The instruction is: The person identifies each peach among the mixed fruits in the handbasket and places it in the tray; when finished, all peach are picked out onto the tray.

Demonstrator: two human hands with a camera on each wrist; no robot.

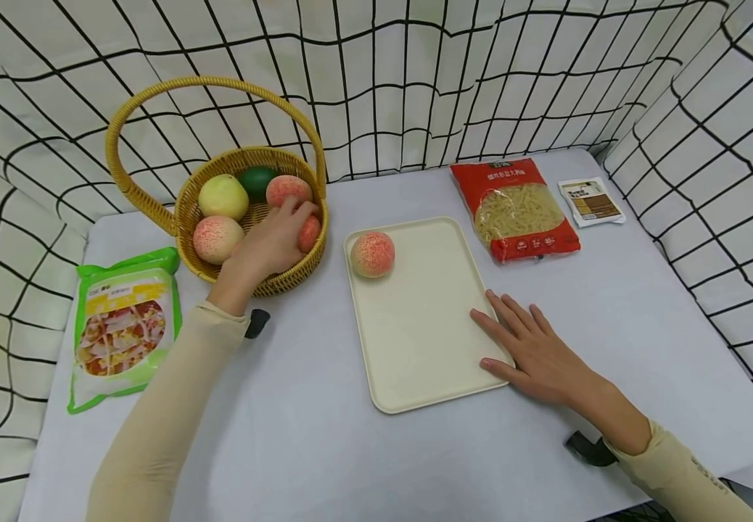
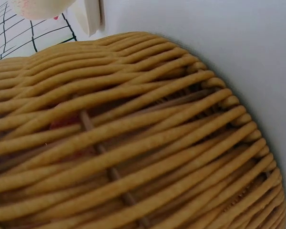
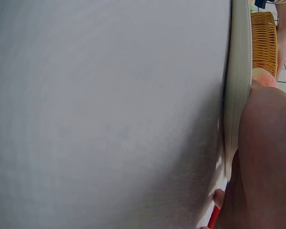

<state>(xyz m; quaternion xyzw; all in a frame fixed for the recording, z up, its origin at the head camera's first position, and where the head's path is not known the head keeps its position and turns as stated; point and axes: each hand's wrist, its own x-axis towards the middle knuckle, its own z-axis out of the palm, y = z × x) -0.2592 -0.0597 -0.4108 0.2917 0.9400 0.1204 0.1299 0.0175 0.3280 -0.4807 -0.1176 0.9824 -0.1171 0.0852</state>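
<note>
In the head view, my left hand [image 1: 276,238] reaches down into a yellow wicker basket [image 1: 288,281], over a reddish peach [image 1: 309,233] at the right side. Its thumb and palm side are hidden, so its grip does not show. Around it in the basket lie another pink peach [image 1: 288,190], a pale peach [image 1: 217,239], a yellow-green round fruit [image 1: 223,197] and a dark green fruit [image 1: 257,181]. My right hand [image 1: 533,355] rests with spread fingers on the right edge of a cream tray [image 1: 416,341]. One peach [image 1: 373,254] sits on the tray's far left corner.
A green food bag [image 1: 125,326] lies left of the basket. Behind the tray at the right are a red pasta bag [image 1: 516,210] and a small brown-and-white packet [image 1: 592,201]. Black netting [image 1: 405,87] over white cloth borders the table, and the basket's tall handle [image 1: 207,81] arches up.
</note>
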